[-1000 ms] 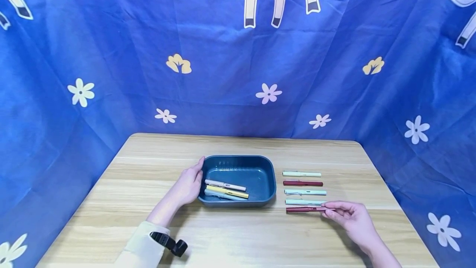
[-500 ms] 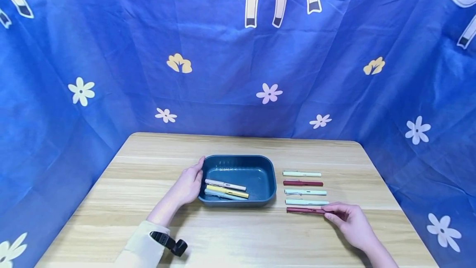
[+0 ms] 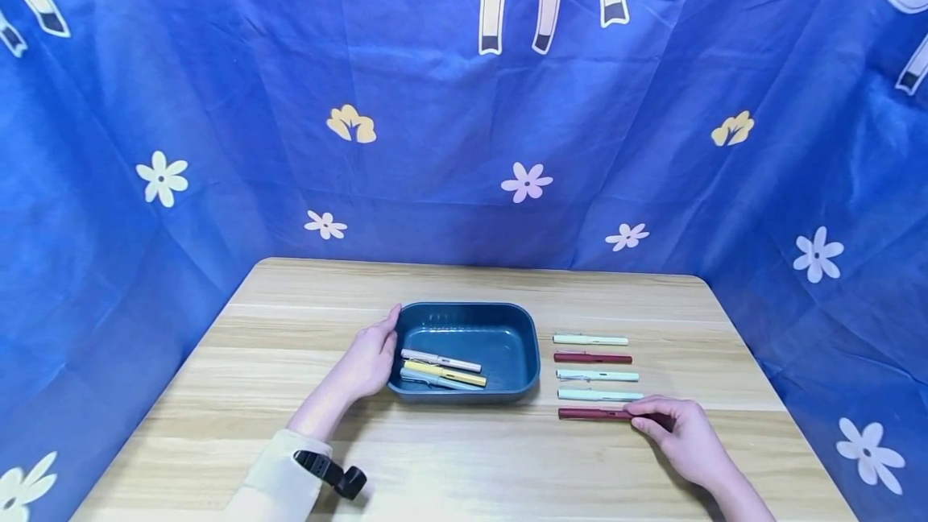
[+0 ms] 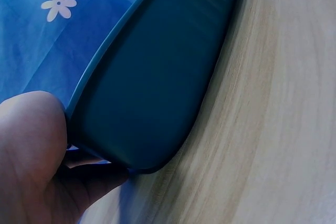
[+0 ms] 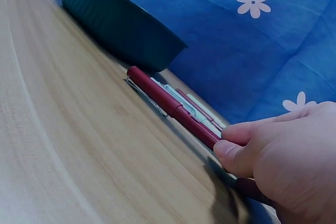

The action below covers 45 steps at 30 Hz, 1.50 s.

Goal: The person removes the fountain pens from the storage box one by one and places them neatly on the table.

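My left hand (image 3: 371, 357) holds the left end of a dark teal box (image 3: 464, 397), its thumb at the rim in the left wrist view (image 4: 31, 135). Inside the box lie a pale pinkish pen (image 3: 441, 360), a yellow pen (image 3: 445, 373) and a grey-blue pen (image 3: 435, 379). Thumb and fingertips of my right hand (image 3: 685, 433) pinch the right end of a dark red pen (image 3: 594, 414), nearest in a column of pens. Its metal clip shows in the right wrist view; whether the pen touches the table all along, I cannot tell.
Behind the held pen lie two pale blue pens (image 3: 598, 395), another dark red pen (image 3: 593, 358) and a pale green pen (image 3: 590, 340), roughly parallel. A wooden table (image 3: 464, 466) bears everything. Blue patterned cloth (image 3: 435, 200) surrounds its back and sides.
The right hand's fingers have shifted slightly on the dark red pen, and less of its right end shows past them. Box and left hand stay put.
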### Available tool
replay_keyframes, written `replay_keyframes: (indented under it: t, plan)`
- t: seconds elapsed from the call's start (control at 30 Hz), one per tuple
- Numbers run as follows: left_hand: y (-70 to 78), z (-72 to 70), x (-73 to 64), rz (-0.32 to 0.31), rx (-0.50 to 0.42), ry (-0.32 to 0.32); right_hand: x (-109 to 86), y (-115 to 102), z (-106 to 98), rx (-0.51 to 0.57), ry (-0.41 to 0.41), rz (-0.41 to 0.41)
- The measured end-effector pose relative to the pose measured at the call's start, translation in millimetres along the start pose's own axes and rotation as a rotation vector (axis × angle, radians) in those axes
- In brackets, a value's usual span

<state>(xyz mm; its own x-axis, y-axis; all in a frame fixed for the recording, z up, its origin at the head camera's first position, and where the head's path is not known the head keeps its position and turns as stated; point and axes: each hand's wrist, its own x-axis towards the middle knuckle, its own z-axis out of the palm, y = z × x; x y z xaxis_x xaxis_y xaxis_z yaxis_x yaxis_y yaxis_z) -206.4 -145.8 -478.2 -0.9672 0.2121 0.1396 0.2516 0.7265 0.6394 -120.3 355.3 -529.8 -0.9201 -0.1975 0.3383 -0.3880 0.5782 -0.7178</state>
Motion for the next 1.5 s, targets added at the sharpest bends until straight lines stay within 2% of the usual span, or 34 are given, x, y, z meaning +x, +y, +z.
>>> replay_keyframes:
  t: [0.23, 0.47, 0.83, 1.07, 1.2, 1.4, 1.5]
  plan:
    - [-0.2, 0.4, 0.0, 0.002, -0.002, 0.006, 0.5, 0, 0, -0.030, 0.009, -0.001]
    - [-2.8, 2.7, 0.3, 0.034, -0.001, 0.027, 0.1, 2, 0, -0.057, 0.012, 0.017]
    - [-2.2, 0.8, -0.6, 0.023, -0.001, 0.021, 1.2, -4, -3, -0.032, 0.010, -0.011]
    - [-1.4, -0.7, -1.8, 0.016, 0.002, 0.018, 0.9, -4, -6, 0.001, -0.005, -0.026]
    - [-1.1, -0.8, -1.7, 0.013, 0.007, 0.017, 2.9, -7, -10, 0.033, -0.004, -0.003]
    - [0.2, -0.7, -1.1, 0.011, 0.006, 0.012, 12.3, -18, -17, 0.066, 0.010, 0.018]
    - [1.1, -1.0, -0.7, 0.015, 0.006, 0.009, 20.0, -23, -19, 0.120, 0.010, -0.005]
